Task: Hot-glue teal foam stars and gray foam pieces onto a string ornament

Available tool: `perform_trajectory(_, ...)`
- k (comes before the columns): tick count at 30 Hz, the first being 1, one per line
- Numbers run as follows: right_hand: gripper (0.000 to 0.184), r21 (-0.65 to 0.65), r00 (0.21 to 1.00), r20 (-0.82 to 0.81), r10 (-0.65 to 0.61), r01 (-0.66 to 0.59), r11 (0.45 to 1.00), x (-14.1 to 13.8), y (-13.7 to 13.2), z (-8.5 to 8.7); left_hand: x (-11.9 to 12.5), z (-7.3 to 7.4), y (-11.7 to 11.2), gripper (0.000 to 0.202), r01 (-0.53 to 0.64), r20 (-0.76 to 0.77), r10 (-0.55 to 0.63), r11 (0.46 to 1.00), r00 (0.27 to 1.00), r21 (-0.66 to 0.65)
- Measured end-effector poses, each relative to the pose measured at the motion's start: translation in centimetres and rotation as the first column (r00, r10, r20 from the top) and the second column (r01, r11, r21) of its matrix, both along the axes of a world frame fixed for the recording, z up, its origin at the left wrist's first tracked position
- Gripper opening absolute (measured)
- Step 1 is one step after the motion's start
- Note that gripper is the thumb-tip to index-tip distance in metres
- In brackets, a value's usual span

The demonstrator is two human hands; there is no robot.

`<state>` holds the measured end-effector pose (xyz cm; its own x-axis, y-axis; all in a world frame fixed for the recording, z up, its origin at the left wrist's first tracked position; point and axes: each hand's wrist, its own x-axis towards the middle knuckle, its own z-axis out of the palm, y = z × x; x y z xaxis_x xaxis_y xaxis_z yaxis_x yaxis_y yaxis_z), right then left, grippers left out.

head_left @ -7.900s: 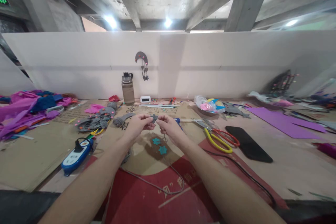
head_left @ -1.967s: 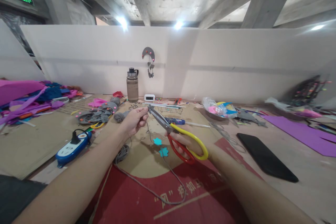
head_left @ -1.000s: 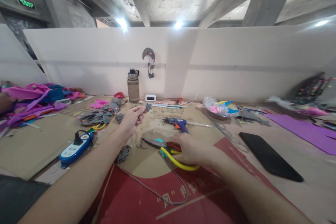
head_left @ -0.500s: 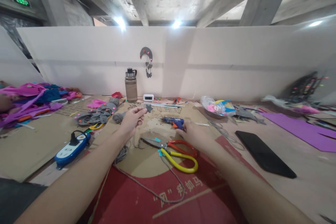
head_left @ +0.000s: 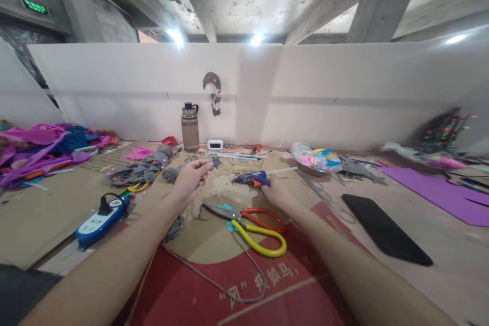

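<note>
Grey felt makes up the small star (head_left: 217,162) near the centre of the frame, pinched between the thumb and index finger of the left hand (head_left: 193,178). Just to its right, the right hand (head_left: 280,191) is wrapped around the handle of a blue hot-glue gun (head_left: 252,179); its fingers cover most of the handle, so I cannot tell if the trigger is pressed. The nozzle is apart from the star, and a pale glue stick (head_left: 283,169) extends behind.

Below, scissors (head_left: 239,216) with red and yellow handles rest on the cardboard (head_left: 206,247), partly over two turquoise cutouts (head_left: 226,207). Whether these are joined to the grey cord, I cannot see. A cord bundle (head_left: 176,226) lies beside the left forearm.

In my judgement, the star's cutting is done, while its joining is left, since no glue is visible on it. On the wall, upper centre, a crescent ornament (head_left: 212,81) with hanging pieces seems complete; at left lies a heap of grey decorated pieces (head_left: 139,173).
</note>
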<state>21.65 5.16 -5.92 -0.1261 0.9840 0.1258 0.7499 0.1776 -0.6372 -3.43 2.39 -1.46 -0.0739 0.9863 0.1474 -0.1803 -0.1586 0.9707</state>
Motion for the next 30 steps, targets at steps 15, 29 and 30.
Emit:
perform_trajectory(15, 0.028, 0.089, 0.757, -0.653, 0.023, 0.047, 0.995, -1.6, -3.1, 2.7, 0.2, -0.2, -0.1, 0.034, -0.033, 0.054, 0.034, 0.999, 0.998, -0.018)
perform_trajectory(29, 0.024, 0.388, 0.880, -0.373, 0.294, -0.140, 0.911, -3.1, -5.9, 2.8, 0.4, -0.4, -0.2, 0.029, -0.011, 0.096, 0.016, 0.999, 0.995, -0.052)
perform_trajectory(30, 0.022, 0.393, 0.887, -0.354, 0.295, -0.145, 0.908, -3.2, -6.0, 2.9, 0.4, -0.4, -0.2, 0.029, -0.010, 0.095, 0.015, 0.999, 0.995, -0.051)
